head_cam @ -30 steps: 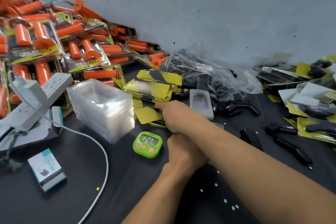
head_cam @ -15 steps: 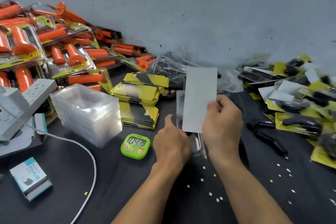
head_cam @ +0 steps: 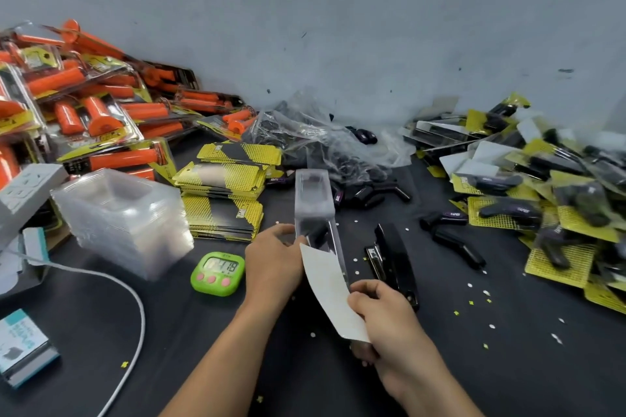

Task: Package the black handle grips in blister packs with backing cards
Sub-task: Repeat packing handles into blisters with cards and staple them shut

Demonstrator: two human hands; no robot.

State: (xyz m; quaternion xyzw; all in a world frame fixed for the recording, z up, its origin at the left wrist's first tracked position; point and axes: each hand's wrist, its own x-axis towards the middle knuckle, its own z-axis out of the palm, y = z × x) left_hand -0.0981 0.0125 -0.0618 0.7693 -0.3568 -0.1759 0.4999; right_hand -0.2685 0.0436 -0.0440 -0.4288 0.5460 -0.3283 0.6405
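My left hand (head_cam: 273,266) grips the side of a clear blister pack (head_cam: 313,205) lying lengthwise on the black table, with something black inside it. My right hand (head_cam: 382,316) pinches the near end of a backing card (head_cam: 330,291), white side up; its far end meets the blister's near opening. Loose black handle grips (head_cam: 457,245) lie to the right. A stack of yellow-black backing cards (head_cam: 225,196) sits behind my left hand. Empty clear blisters (head_cam: 125,220) are stacked at left.
A black stapler (head_cam: 394,262) lies just right of the card. A green timer (head_cam: 218,272) sits left of my left hand. Orange packed grips (head_cam: 95,112) pile at far left, finished black packs (head_cam: 548,200) at right, a plastic bag (head_cam: 325,142) behind. A white cable (head_cam: 135,322) and small box (head_cam: 20,345) lie near left.
The card was held upright in my right hand; now it is lowered, white side up, with its far end at the blister's near opening. The left hand has taken hold of the blister.
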